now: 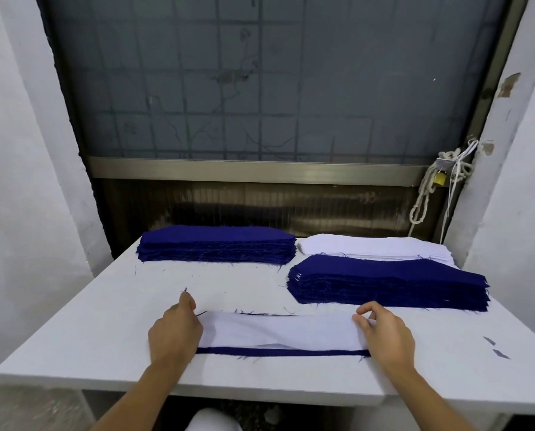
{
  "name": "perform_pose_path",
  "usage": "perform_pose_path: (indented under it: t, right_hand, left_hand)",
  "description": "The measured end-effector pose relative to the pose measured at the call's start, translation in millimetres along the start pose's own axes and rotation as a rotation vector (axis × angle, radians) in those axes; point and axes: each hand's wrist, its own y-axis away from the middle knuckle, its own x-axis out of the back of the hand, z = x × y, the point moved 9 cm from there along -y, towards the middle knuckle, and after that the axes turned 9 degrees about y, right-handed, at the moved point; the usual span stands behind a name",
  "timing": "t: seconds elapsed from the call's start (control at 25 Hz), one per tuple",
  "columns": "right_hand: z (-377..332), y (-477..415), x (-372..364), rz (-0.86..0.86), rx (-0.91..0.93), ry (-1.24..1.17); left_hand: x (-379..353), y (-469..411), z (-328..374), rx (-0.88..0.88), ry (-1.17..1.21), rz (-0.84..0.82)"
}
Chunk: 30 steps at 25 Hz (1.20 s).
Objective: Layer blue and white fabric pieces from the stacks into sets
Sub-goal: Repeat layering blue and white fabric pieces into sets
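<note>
We saw a long white piece [278, 329] of soft woven cloth lying flat at the near middle of the smooth white table [73, 331]. It rested on a blue piece [281, 352] of the same tapered shape, whose frayed edge showed as a narrow band along the near side. The hands were well apart, one at each end. The right hand [384, 334] pinched the right end of the white piece between its thumb and curled fingers. The left hand [174, 331] covered the left end, but we saw it from the back, so we could not tell whether it gripped or only pressed. Behind them stood a thick blue stack [216, 244] at far left, a white stack [375, 247] at far right, and a second blue stack [387, 283] just before it, all with thready edges.
</note>
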Motion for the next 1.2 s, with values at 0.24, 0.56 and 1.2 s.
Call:
perform_pose_path:
  t: [0.24, 0.56, 1.2]
  right_hand:
    - [2, -5, -1, 0.024, -0.019, 0.252]
    - [-4, -7, -2, 0.018, 0.052, 0.350]
    - [-14, -11, -2, -0.045, 0.220, 0.440]
  left_hand:
    - [-7, -5, 0, -0.064, 0.156, -0.012]
    - [-9, -8, -12, 0.013, 0.324, -0.034]
    - [-3, -10, -8, 0.052, 0.274, -0.018]
